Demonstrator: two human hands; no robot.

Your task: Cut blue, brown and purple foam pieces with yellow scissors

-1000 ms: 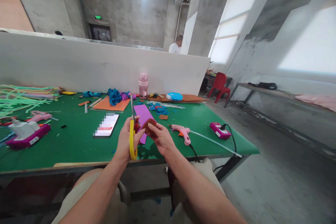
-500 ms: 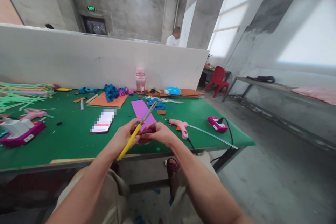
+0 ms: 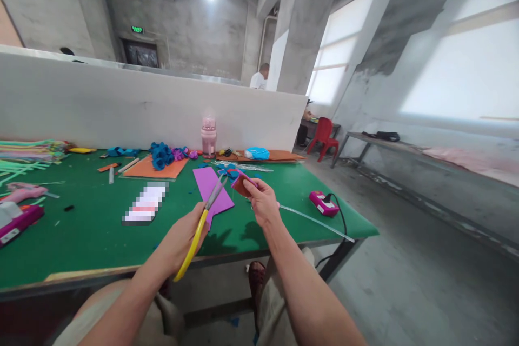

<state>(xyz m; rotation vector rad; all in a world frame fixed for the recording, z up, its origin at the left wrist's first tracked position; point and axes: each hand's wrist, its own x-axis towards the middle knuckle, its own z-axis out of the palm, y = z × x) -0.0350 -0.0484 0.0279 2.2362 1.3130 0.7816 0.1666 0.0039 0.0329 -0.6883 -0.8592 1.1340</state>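
- While the left hand (image 3: 187, 235) curls its fingers around the looped yellow handle of the scissors (image 3: 195, 243), their slim metal blades point up and away, the tips slightly parted.
- Raised above the worktop (image 3: 97, 248), the right hand (image 3: 264, 200) pinches a small folded or layered piece (image 3: 242, 186) between thumb and fingers; its flat face is brown, with purple showing along the edge, and it sits just beside the blades, apart from them.
- Beneath the blades, a smooth purple sheet (image 3: 219, 203) with straight sides lies flat on the shiny green surface, its near end partly behind the left hand.
- Small, angular blue scraps (image 3: 232, 172) are scattered past it, near thin, clear sticks (image 3: 259, 168).
- Farther left, a flat orange sheet (image 3: 172, 170) bears a ruffled, bunched blue cluster (image 3: 161, 158), with curly purple bits (image 3: 179, 153) beside it.
- A rounded pink bottle (image 3: 208, 138) stands upright before the plain white partition (image 3: 121, 94).
- Over on the right, a long clear rod (image 3: 314, 220) slants across near a boxy magenta power block (image 3: 323, 204) with a black cord (image 3: 344, 223).
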